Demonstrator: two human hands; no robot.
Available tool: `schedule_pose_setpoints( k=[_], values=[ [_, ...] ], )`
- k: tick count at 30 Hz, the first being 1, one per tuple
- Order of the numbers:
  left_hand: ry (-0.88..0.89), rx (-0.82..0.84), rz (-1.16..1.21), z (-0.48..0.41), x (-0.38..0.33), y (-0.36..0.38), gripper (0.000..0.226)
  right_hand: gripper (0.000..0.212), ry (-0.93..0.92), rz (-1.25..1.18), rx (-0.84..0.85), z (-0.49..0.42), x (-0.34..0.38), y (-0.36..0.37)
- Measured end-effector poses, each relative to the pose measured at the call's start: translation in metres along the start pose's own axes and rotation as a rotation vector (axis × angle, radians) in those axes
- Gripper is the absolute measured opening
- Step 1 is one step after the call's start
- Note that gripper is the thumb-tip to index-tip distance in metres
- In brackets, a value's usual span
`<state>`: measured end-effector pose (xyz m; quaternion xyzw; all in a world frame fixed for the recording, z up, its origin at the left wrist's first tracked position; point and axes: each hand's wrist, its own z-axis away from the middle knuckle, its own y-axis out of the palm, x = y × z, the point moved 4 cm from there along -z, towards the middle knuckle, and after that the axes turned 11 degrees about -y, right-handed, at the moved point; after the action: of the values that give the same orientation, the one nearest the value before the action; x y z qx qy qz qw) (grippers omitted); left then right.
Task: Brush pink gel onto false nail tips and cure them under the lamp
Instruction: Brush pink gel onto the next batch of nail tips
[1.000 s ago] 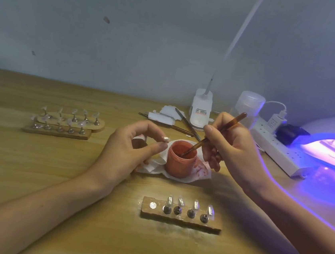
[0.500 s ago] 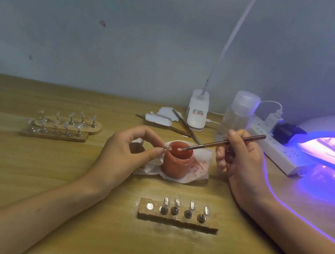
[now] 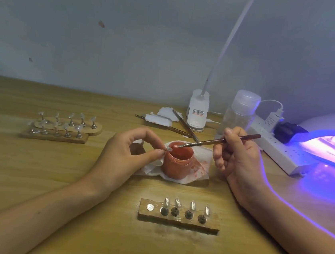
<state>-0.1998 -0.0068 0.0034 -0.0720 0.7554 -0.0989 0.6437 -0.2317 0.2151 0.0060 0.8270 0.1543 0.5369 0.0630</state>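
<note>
Two bare hands meet over a wooden table [image 3: 31,174], seen from the person's own head. At the centre of the frame the left hand [image 3: 126,153] pinches a small clear false nail tip [image 3: 168,148] between thumb and forefinger, with the other fingers curled behind. The tip sits just at the left rim of an open jar of pink gel [image 3: 177,161]. The right hand [image 3: 240,158], right of the jar, grips a thin brown brush [image 3: 221,141] like a pen. The handle slants up to the right and the bristle end reaches left over the jar's mouth, just beside the held tip. Whether the bristles touch the tip cannot be told. The jar stands on a white tissue [image 3: 200,168] smeared with pink. Below the jar, at lower centre, lies a wooden holder [image 3: 178,222] carrying four small stands with nail tips and a bare metal disc at its left end. At middle left two more wooden holders [image 3: 57,135] lie touching, each with a row of clear tips. At the right edge a curing lamp [image 3: 329,128] glows violet, the shapes inside too washed out to tell, beside a white power strip [image 3: 278,154]. Behind the jar stand a clear bottle [image 3: 239,114] and the white base of a desk lamp [image 3: 198,111], with thin tools and white scraps near them.
</note>
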Motion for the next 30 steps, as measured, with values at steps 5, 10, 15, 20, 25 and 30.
schedule_pose_setpoints(
  k=[5, 10, 15, 20, 25, 30],
  values=[
    [0.029, 0.009, -0.029, 0.0008, -0.0013, 0.0006, 0.007, 0.025, 0.015, 0.029, 0.029, -0.0008, -0.0014, 0.0019],
    [0.039, -0.004, -0.044, 0.0016, 0.0006, 0.0001, 0.008, 0.024, -0.006, 0.040, 0.026, 0.0001, -0.0026, -0.0012],
    [0.060, -0.004, -0.040, -0.0002, -0.0009, 0.0015, 0.009, 0.022, 0.000, 0.040, 0.051, -0.0007, -0.0028, 0.0011],
    [0.045, -0.003, -0.031, -0.0001, 0.0005, 0.0005, 0.011, 0.026, -0.031, 0.034, 0.029, -0.0017, -0.0017, -0.0011],
    [0.047, -0.004, -0.023, -0.0001, -0.0010, 0.0015, 0.011, 0.027, -0.016, 0.055, 0.029, -0.0001, -0.0031, -0.0009],
    [0.046, -0.009, -0.026, 0.0022, -0.0017, 0.0004, 0.012, 0.024, -0.035, 0.041, 0.052, 0.0002, -0.0005, 0.0011]
  ],
)
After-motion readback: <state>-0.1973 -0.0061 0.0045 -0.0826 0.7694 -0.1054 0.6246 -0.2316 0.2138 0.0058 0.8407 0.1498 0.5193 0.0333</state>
